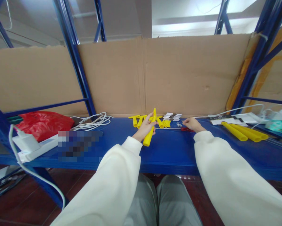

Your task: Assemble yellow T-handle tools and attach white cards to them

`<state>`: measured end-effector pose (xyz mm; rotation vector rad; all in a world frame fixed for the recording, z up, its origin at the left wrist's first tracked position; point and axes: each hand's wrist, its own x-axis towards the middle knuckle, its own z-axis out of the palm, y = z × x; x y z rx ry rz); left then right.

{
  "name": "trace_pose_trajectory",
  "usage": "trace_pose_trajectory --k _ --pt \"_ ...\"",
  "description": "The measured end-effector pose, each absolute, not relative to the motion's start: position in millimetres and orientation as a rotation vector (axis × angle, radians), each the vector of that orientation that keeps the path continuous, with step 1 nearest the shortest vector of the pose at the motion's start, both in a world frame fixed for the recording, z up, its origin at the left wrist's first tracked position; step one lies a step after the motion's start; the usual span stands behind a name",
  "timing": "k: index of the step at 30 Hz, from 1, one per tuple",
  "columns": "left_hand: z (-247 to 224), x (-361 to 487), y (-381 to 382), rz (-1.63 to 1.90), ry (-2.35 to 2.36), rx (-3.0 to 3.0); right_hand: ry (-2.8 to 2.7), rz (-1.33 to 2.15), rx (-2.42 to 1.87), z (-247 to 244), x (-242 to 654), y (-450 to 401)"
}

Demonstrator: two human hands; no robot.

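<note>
My left hand (144, 129) is wrapped round a yellow tapered plastic handle (148, 138), its wide round end towards me and its thin end pointing up. My right hand (193, 124) rests low over the shelf with its fingers pinched together; what they hold, if anything, is too small to see. Under and beside those fingers lies a screwdriver with a red handle (187, 129), its thin shaft pointing left. Small metal screws (179, 124) lie in a pile just left of my right fingertips. Behind my left hand are several yellow T-shaped pieces (135, 121).
White-and-black strips (172, 116) are stacked at the back. Larger yellow tubes (245, 133) lie on the right. On the left are a red plastic bag (45, 124), a coiled white cable (93, 121) and a power strip (43, 147). Cardboard (178, 75) walls the blue shelf's (169, 150) back.
</note>
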<state>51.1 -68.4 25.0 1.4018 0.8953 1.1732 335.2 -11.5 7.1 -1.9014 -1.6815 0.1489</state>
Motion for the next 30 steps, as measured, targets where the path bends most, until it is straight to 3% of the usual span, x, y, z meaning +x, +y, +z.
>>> trace_pose_trajectory --k 4,30 --pt "26 52 -77 1.103 0.816 1.306 -1.587 0.178 -2.064 9 328 -13" --pt "19 46 -79 0.727 0.623 1.381 -1.686 0.106 -2.138 10 325 -1"
